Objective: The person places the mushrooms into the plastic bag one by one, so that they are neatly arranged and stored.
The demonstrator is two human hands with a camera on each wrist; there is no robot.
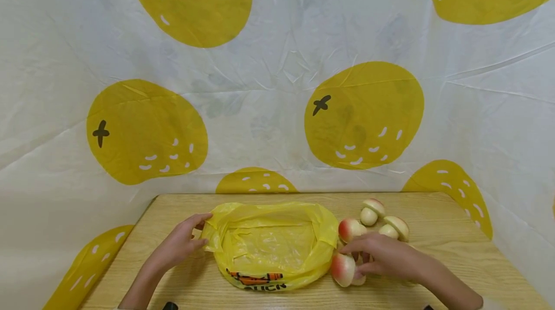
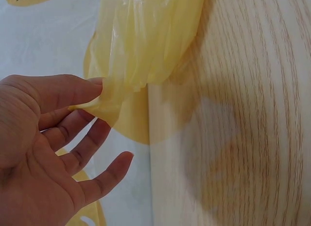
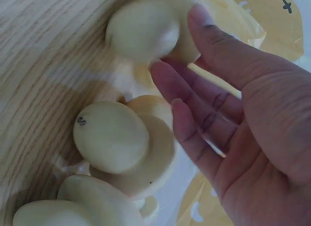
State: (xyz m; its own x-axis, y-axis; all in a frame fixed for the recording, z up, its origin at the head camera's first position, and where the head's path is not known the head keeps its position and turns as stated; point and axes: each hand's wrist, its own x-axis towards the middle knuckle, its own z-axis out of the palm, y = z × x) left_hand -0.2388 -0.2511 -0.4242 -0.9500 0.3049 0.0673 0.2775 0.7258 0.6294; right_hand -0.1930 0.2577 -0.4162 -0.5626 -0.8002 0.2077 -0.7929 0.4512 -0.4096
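Observation:
A yellow plastic bag (image 1: 269, 271) sits on the table with its mouth spread wide and dark print on its near side. My left hand (image 1: 184, 242) pinches the left rim of the bag between thumb and fingers; the left wrist view shows the thin film (image 2: 109, 107) there. Just right of the bag, my right hand (image 1: 386, 254) holds a toy mushroom (image 1: 343, 270) with a red-tinged cap. In the right wrist view, thumb and fingertips meet the cap of this mushroom (image 3: 143, 31). Another mushroom (image 3: 112, 138) lies close to the fingers.
More mushrooms lie behind the right hand: one red-capped (image 1: 350, 229), one farther back (image 1: 372, 211) and one to the right (image 1: 396, 228). The wooden table (image 1: 455, 252) meets a white curtain (image 1: 260, 131) with yellow fruit shapes at the back and sides.

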